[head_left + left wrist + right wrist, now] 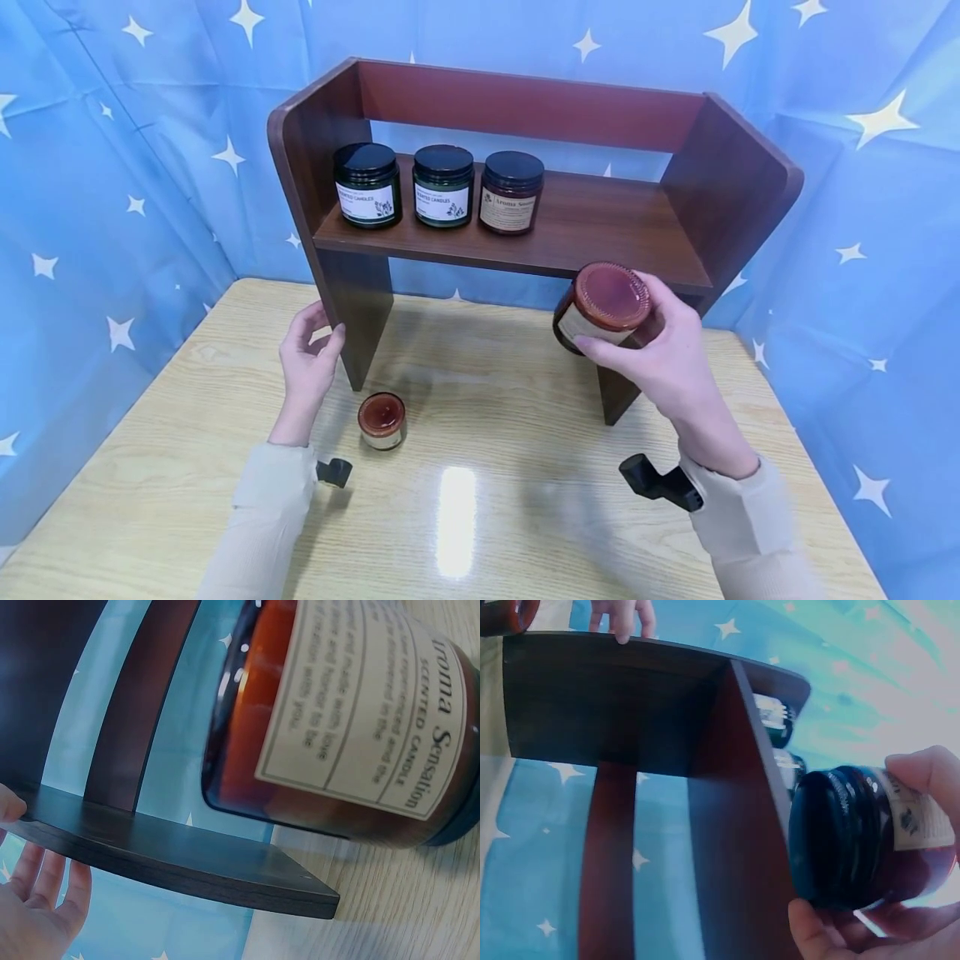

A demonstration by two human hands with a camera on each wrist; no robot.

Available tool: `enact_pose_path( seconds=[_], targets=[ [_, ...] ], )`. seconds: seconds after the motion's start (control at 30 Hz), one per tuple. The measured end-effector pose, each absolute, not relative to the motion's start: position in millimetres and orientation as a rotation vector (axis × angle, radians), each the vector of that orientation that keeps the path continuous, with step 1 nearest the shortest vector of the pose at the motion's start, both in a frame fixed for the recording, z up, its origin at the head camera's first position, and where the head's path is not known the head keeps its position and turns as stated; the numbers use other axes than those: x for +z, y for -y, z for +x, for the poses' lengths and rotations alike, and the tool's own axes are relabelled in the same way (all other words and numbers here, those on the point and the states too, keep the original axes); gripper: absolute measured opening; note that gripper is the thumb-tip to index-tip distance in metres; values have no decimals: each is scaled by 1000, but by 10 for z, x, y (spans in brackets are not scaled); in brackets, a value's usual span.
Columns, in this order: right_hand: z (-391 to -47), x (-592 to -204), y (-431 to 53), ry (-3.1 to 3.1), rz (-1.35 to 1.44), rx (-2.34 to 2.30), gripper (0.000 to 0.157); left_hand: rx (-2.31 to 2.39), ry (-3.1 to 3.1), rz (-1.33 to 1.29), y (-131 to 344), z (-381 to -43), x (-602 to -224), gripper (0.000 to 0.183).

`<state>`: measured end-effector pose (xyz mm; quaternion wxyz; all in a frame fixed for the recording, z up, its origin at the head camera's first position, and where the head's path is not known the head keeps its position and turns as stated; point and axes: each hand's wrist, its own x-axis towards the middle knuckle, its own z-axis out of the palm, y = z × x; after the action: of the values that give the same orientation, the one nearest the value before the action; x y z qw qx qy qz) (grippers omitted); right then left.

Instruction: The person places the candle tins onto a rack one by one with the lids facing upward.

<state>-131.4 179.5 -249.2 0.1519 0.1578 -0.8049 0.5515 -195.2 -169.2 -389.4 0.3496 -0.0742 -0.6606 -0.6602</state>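
My right hand [671, 358] grips an amber candle jar [611, 300] with a cream label, just in front of the shelf board's right part. The jar is tilted, its glass base facing up toward the head camera; its black lid [817, 840] shows in the right wrist view. On the left, my left hand [307, 358] holds the front edge of the wooden shelf's left side panel [187, 862], thumb on one face and fingers on the other. A second amber candle jar [382, 421] stands base up on the table near that panel.
On the shelf board [600, 225] stand two green candle jars [367, 187] with white labels, and an amber candle jar [513, 193] to their right, all with black lids up. The shelf stands on a light wood table [510, 517]. Blue star-patterned curtains [150, 208] surround it.
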Motion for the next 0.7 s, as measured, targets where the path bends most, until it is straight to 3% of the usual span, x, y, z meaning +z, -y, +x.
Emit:
enact_pose_path(
  seconds=[0.33, 0.7],
  targets=[
    [-1347, -2208, -1868, 2247, 427, 1572, 57, -1712, 1713, -198, 1675, -1924, -3854, 33],
    [-1618, -2000, -1833, 1987, 392, 1750, 50, -1720, 1705, -206, 1678, -1933, -3860, 33]
  ],
)
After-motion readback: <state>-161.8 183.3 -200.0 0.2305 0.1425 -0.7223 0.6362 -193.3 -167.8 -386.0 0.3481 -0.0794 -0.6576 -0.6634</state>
